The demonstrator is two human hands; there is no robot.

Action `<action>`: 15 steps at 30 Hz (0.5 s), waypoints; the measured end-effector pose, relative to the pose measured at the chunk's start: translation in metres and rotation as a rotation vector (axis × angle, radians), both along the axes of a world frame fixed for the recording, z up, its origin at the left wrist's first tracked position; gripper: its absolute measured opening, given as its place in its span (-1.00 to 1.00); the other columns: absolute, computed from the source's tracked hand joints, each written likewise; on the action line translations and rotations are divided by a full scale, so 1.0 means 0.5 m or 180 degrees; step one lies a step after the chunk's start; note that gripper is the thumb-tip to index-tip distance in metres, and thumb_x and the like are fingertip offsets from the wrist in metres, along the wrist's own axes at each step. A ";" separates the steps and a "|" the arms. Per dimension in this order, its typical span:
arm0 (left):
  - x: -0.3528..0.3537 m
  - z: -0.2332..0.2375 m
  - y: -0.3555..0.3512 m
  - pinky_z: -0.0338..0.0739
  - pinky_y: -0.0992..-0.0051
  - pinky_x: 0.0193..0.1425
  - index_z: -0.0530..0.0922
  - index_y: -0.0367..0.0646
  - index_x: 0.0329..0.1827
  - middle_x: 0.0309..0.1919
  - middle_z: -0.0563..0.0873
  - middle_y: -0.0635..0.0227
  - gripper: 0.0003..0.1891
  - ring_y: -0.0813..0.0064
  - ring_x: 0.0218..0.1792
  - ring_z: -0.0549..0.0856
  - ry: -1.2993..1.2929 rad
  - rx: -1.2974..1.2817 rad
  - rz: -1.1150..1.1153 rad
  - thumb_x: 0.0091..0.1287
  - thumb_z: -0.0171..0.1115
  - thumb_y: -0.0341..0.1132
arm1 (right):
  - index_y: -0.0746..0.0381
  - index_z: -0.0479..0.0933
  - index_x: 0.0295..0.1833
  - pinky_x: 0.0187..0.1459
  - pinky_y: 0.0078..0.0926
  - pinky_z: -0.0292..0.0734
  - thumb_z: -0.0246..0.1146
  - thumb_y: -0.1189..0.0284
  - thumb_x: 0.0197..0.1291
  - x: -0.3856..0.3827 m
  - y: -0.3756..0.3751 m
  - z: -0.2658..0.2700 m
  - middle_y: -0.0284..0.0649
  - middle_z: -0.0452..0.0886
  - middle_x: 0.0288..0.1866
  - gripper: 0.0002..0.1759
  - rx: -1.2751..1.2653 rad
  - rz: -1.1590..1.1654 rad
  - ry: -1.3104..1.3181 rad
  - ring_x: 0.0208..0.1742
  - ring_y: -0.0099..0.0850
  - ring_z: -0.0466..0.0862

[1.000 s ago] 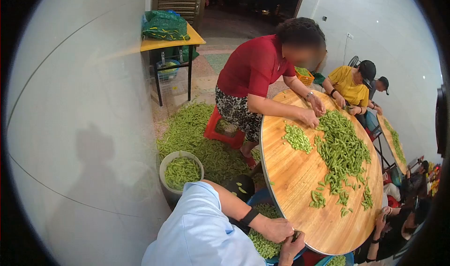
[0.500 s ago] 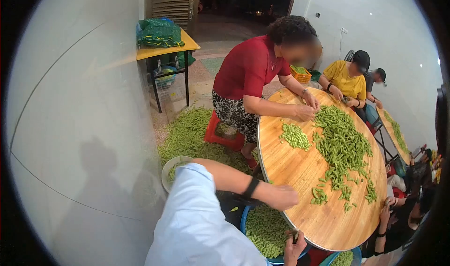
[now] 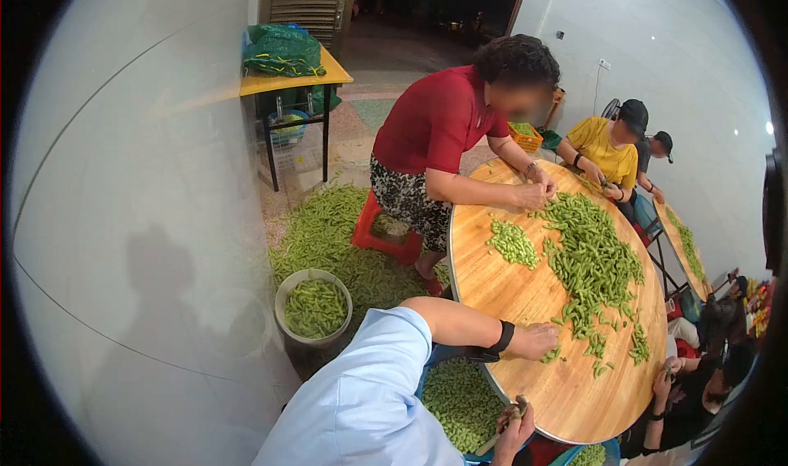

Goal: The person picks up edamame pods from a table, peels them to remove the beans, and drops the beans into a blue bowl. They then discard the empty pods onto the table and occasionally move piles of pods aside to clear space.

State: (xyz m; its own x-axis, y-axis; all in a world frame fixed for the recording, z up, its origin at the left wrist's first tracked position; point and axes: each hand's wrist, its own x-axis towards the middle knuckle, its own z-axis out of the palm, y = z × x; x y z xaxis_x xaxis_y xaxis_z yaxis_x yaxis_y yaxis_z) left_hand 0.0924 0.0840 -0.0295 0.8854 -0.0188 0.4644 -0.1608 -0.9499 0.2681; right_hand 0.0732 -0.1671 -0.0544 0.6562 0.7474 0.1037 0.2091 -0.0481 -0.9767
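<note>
My left hand, with a black band at its wrist, reaches over the near edge of the round wooden table. Its fingers are curled down on a few edamame pods. Beyond them a large heap of pods covers the table's middle. Lower down, my right hand is closed beside the table edge, with something dark at its thumb that I cannot make out. Between my left forearm and right hand, a blue tub holds shelled green beans.
A person in red sits across the table on a red stool, near a small pile of shelled beans. Pods cover the floor around a white bucket. Other people sit farther along the table.
My left hand has moved right, from the table's edge onto the small group of pods. The white bucket shows more fully. My right hand stays near the tub.
</note>
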 end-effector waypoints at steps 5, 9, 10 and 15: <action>-0.011 0.031 0.028 0.54 0.19 -0.27 0.61 -0.31 -0.48 -0.47 0.62 -0.03 -0.88 -0.01 -0.36 0.63 0.0296 -0.1007 0.0042 -0.13 0.21 -0.48 | 0.29 0.47 0.07 -0.74 -0.71 0.20 -0.02 0.43 0.37 -0.003 0.022 0.020 -0.32 0.47 -0.45 -0.73 0.0482 -0.0160 0.0756 -0.67 -0.61 0.41; -0.015 0.051 0.035 0.52 0.18 -0.34 0.57 -0.31 -0.52 -0.54 0.62 0.05 -0.90 0.00 -0.36 0.63 0.0505 -0.1923 0.0405 -0.12 0.19 -0.48 | 0.29 0.48 0.05 -0.75 -0.69 0.21 0.00 0.42 0.37 -0.025 0.035 0.051 -0.32 0.45 -0.46 -0.74 0.0589 -0.0358 0.1240 -0.67 -0.60 0.41; -0.010 0.039 0.037 0.52 0.17 -0.36 0.55 -0.30 -0.53 -0.52 0.62 0.05 -0.92 -0.02 -0.37 0.63 0.0185 -0.1801 0.0309 -0.11 0.19 -0.48 | 0.30 0.48 0.04 -0.76 -0.68 0.22 0.00 0.42 0.38 -0.026 0.036 0.052 -0.31 0.45 -0.46 -0.74 0.0581 -0.0394 0.1278 -0.67 -0.59 0.41; -0.001 -0.006 0.009 0.52 0.08 -0.42 0.49 -0.27 -0.44 -0.52 0.59 0.03 -0.89 -0.09 -0.43 0.62 -0.0754 -0.0309 -0.0009 -0.03 0.20 -0.47 | 0.31 0.48 0.03 -0.76 -0.67 0.22 -0.03 0.40 0.38 -0.018 0.039 0.051 -0.30 0.44 -0.47 -0.73 0.0673 -0.0286 0.1519 -0.67 -0.57 0.42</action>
State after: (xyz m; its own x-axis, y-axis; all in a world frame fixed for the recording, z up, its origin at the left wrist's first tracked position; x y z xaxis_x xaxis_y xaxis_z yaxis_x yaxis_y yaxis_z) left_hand 0.0917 0.0886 -0.0328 0.7517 0.0338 0.6586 -0.2325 -0.9210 0.3126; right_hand 0.0642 -0.1476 -0.0287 0.7278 0.6811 -0.0798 -0.2569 0.1629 -0.9526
